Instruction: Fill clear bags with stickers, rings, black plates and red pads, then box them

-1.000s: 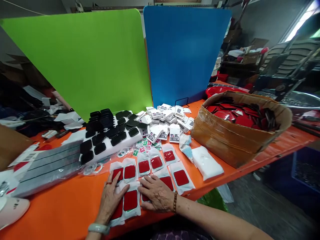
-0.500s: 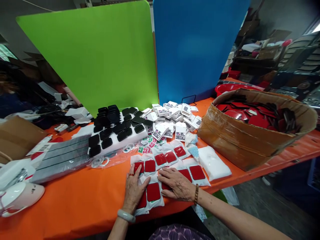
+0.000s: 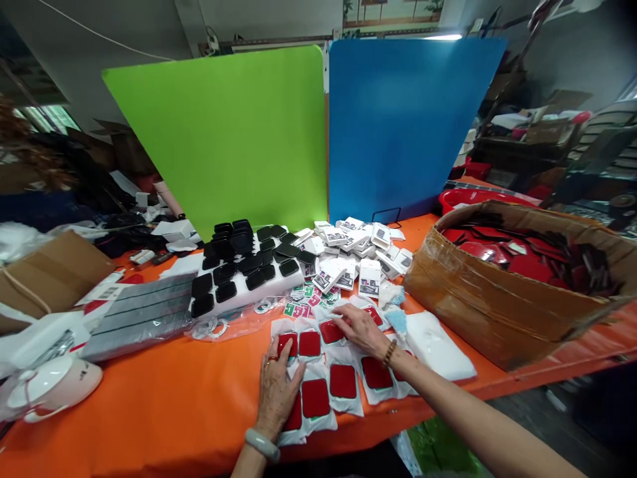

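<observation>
Red pads in clear sleeves lie in rows at the orange table's near edge; squaring them calls for flat, light pressure so none slide. The left hand rests open, palm down on the nearest sleeves, gripping nothing. The right hand, fingers loosely spread, touches a farther sleeve.

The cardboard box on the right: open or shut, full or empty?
Open and partly filled: the cardboard box has no lid on top, and red and black pieces lie inside.
</observation>
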The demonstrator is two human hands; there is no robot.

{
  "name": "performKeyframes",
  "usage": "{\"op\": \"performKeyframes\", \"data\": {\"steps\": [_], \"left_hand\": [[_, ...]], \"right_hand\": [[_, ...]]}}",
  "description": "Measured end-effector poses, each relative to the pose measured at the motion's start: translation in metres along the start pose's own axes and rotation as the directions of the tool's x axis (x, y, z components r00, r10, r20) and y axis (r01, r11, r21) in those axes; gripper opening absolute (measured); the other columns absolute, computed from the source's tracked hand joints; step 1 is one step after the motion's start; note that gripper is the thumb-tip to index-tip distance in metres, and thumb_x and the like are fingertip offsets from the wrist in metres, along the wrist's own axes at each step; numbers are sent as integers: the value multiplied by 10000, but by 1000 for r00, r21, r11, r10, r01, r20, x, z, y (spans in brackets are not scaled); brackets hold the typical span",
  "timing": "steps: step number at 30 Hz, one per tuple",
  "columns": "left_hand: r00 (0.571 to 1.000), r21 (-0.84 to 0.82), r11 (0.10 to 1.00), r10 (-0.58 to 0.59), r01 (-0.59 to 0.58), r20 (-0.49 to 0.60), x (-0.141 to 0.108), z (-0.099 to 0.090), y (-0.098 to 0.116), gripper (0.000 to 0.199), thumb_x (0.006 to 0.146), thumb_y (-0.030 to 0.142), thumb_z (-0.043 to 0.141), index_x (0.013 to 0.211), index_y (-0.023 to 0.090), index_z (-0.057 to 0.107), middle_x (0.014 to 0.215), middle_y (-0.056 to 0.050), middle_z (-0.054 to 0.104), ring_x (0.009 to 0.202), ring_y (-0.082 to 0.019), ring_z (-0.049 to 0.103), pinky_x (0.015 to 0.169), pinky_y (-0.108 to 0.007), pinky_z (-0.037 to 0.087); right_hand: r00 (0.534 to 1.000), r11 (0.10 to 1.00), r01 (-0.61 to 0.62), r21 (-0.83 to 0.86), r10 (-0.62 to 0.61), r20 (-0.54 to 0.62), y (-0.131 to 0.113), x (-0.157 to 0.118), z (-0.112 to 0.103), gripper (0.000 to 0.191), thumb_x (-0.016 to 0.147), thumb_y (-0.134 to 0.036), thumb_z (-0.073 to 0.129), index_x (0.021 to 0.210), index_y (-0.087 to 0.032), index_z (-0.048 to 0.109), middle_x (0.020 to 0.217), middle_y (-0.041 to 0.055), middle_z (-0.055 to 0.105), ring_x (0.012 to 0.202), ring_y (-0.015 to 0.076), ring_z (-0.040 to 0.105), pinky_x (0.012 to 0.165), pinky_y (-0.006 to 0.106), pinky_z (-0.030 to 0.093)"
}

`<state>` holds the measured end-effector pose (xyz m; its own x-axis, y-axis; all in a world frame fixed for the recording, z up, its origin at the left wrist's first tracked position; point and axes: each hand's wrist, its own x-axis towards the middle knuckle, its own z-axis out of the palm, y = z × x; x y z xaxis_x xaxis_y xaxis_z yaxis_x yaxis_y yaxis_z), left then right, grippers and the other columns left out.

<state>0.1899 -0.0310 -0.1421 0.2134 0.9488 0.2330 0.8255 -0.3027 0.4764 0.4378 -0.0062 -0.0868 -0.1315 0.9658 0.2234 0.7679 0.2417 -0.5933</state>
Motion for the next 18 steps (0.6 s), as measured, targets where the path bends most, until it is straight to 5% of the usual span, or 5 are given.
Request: {"op": "performKeyframes", "data": {"steps": [3, 7, 18], "left_hand": [[1000, 2, 1000, -18, 18, 23, -1, -2, 1, 509, 867, 366, 516, 1328, 152, 503, 1466, -196, 360, 1341, -336, 361, 1103, -547, 269], [1000, -13, 1000, -20, 20, 8, -3, -1, 0, 503, 869, 375, 509, 1327, 167, 510, 1462, -177, 372, 1335, -329, 373, 1110, -533, 265], [1000, 21, 1000, -17, 17, 12, -3, 6, -9, 515, 862, 373, 498, 1321, 141, 523, 1439, -202, 401, 1334, -340, 375, 1102, -553, 277]], "right_hand": [[987, 978, -156, -139, 161, 25, -4, 38, 13, 237, 935, -320, 481, 1052, -146, 593, 1051, 91, 642, 971, 187, 599, 858, 286, 441], [973, 952, -213, -221, 228, 43, -25, 74, 38, 171, 909, -253, 507, 953, -124, 611, 1011, 137, 660, 946, 229, 613, 804, 313, 448], [989, 954, -105, -280, 128, 67, -54, 121, 69, 291, 876, 5, 353, 1028, -98, 578, 1056, 150, 620, 892, 205, 617, 757, 305, 461]]}}
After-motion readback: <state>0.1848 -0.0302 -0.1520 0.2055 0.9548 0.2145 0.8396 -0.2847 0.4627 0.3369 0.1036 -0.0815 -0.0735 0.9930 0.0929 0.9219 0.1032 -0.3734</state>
